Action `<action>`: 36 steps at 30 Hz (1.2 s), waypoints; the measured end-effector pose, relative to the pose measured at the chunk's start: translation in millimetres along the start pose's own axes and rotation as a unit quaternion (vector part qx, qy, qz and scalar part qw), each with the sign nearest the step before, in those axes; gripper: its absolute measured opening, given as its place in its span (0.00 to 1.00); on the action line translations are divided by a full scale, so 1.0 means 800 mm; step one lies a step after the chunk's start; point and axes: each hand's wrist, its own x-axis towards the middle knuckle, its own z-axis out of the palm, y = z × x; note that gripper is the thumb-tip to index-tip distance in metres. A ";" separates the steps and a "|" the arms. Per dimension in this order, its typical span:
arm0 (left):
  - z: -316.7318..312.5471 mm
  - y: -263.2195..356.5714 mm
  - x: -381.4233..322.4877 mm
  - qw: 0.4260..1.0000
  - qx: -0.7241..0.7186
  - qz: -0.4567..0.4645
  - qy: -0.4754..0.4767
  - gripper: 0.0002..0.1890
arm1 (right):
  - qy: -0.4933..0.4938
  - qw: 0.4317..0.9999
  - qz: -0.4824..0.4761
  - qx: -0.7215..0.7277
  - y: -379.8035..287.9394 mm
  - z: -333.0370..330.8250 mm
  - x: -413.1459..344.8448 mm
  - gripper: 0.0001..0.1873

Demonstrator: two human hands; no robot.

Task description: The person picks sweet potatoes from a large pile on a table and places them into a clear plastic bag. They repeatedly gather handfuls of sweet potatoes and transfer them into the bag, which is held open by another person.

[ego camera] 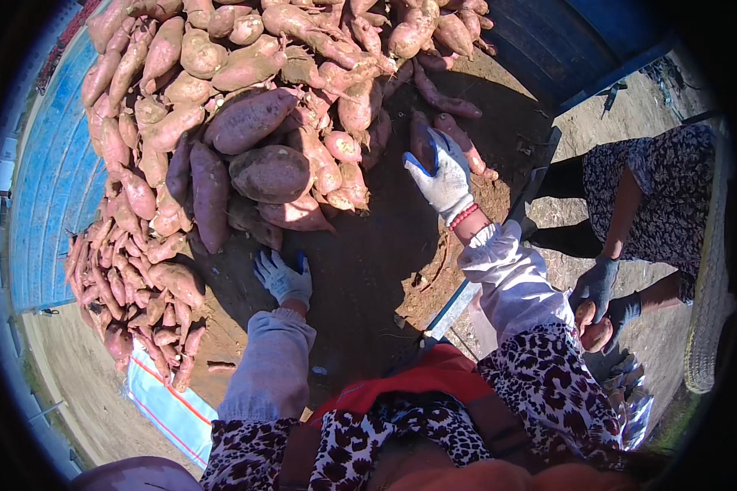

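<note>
My right hand (443, 179), in a white glove with a blue palm, has its thumb and fingers around a dusky sweet potato (421, 136) lying on the shaded bed floor. Just beside its fingers lies another slender sweet potato (464, 142). My left hand (284, 280), gloved the same way, rests low over the floor with fingers spread and nothing in it. Right above it are large sweet potatoes, among them a fat round one (270, 173) and a long one (209, 197). A big heap of sweet potatoes (245, 67) rises beyond.
Blue metal side walls (55, 202) border the soil-strewn bed floor (368, 270). Smaller sweet potatoes (129, 276) are piled at left, near a striped white sheet (169, 402). At right, another person's gloved hands (605, 301) hold sweet potatoes outside the metal edge (451, 307).
</note>
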 end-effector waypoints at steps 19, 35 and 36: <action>-0.022 0.006 0.006 0.997 -0.034 -0.039 -0.061 0.40 | -0.210 0.970 -0.029 -0.118 -0.075 0.067 0.148 0.33; -0.021 -0.002 0.003 0.997 -0.073 -0.024 -0.022 0.39 | -0.302 0.945 0.065 -0.105 -0.126 -0.005 -0.017 0.31; -0.022 -0.003 0.003 0.997 -0.072 -0.023 -0.019 0.39 | -0.199 0.973 -0.024 -0.114 -0.138 0.002 0.025 0.32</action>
